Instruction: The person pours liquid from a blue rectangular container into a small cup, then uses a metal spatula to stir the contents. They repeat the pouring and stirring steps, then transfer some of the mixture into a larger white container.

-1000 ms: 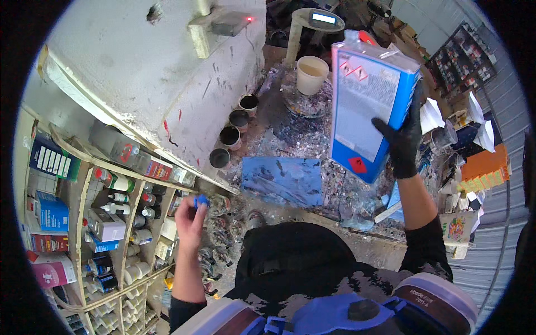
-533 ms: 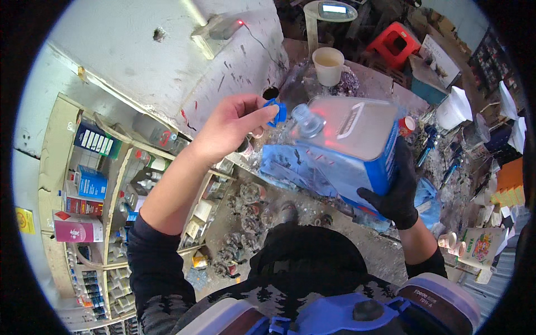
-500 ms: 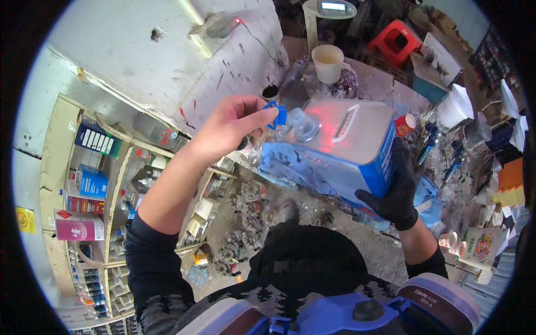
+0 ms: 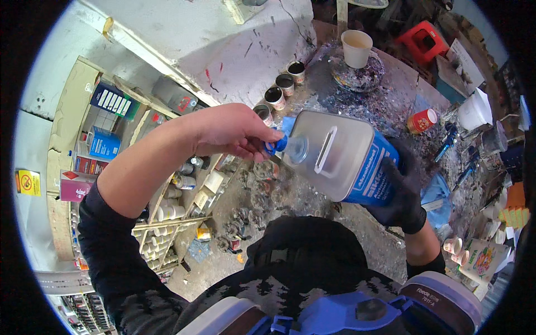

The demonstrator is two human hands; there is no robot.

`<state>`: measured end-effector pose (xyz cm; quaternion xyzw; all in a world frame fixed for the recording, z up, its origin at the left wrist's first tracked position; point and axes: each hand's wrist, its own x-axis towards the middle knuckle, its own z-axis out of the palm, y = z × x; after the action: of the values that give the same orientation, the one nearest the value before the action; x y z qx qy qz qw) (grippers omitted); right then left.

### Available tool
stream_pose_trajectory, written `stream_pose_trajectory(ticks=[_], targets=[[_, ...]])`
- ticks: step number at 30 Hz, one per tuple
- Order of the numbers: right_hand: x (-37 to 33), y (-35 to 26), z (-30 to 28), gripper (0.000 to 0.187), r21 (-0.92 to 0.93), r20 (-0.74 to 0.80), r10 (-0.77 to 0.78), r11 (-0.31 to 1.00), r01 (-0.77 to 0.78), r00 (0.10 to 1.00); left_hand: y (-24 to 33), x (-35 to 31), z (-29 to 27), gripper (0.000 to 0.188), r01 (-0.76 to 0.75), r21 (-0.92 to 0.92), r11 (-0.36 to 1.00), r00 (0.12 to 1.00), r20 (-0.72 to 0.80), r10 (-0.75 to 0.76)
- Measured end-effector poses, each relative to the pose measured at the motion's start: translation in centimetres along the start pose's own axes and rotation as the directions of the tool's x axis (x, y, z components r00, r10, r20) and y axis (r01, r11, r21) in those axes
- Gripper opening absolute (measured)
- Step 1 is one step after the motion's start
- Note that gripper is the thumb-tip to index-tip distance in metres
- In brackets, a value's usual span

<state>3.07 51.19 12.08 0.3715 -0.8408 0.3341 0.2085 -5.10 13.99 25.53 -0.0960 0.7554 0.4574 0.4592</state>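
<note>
Paint-caked all over, the tabletop [image 4: 385, 109] runs beside a white wall [image 4: 245, 64], with shelving [image 4: 60, 131] off to the person's left. From where I stand, the tall blue can [image 4: 346, 148] is held up in front of the person, lifted over the near edge of the tabletop. Its grey top is turned up and leans toward the left, and its long axis slants down and away to the right, where the base is hidden. At the left edge of that top sits a clear spout [image 4: 297, 149], and right at its mouth is a blue cap [image 4: 277, 146]; whether the two are seated together or merely meeting, I can't tell. Nearer to the spout is the bare left hand [image 4: 237, 131], coming in from the can's left side, its fingers closed in a pinch on the cap. Across from it, the right hand [image 4: 397, 192], gloved in black, has its fingers wrapped round the can's blue side, well apart from the spout. Beyond the can, a row of small cups [image 4: 274, 100] with dark insides lines the wall, a cream bucket [image 4: 357, 50] stands farther back, and a red cup [image 4: 422, 120] and a blue cloth [image 4: 435, 195] lie to the right.
</note>
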Motion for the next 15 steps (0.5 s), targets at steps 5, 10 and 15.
stream_pose_trajectory(ticks=[5, 10, 15], targets=[[0.4, -2.3, 1.8, 0.089, -0.005, -0.006, -0.023, 1.000, 0.023, 1.000, -3.3, -2.4, -2.8, 0.028, -0.331, 0.587, 0.739, 0.943, 0.187, 0.274], [1.6, -6.1, 4.1, 0.081, -0.039, 0.053, -0.027, 0.999, 0.029, 0.998, -6.9, -3.8, -4.5, 0.017, -0.420, 0.814, -0.401, 0.607, 0.581, 0.542], [1.4, -9.2, 8.7, 0.090, 0.339, 0.016, 0.499, 0.812, -0.474, 0.866, -9.9, -4.0, -7.7, 0.034, 0.041, 0.660, -0.750, 0.049, 0.748, 0.661]])
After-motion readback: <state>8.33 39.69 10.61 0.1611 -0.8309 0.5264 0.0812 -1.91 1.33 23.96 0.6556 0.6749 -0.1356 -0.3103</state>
